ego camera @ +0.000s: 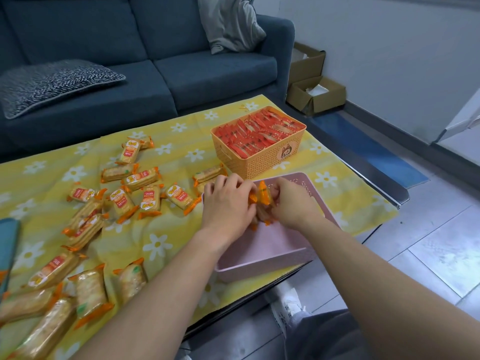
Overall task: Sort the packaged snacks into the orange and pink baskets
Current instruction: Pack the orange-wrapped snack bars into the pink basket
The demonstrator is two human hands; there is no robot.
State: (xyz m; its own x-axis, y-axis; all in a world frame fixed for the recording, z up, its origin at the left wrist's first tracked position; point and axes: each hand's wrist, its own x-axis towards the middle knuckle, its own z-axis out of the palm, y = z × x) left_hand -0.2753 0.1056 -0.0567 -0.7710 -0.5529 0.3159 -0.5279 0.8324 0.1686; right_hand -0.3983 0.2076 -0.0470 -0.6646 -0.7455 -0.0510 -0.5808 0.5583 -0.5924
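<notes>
The orange basket (262, 162) stands at the far side. It is full of red packets (257, 135) set on edge in rows. The pink basket (272, 245) sits just in front of it, and most of its floor is bare. The held packets (262, 196), see-through with orange ends, are at its far end, with my left hand (228, 203) and my right hand (293, 203) curled round them. The loose packets (124, 201), the same kind, lie scattered to the left.

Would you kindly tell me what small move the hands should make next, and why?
Probably set the cracker packets down inside the pink basket and let go: the left hand and right hand grip them within its walls, and the orange basket is filled with red packets.
</notes>
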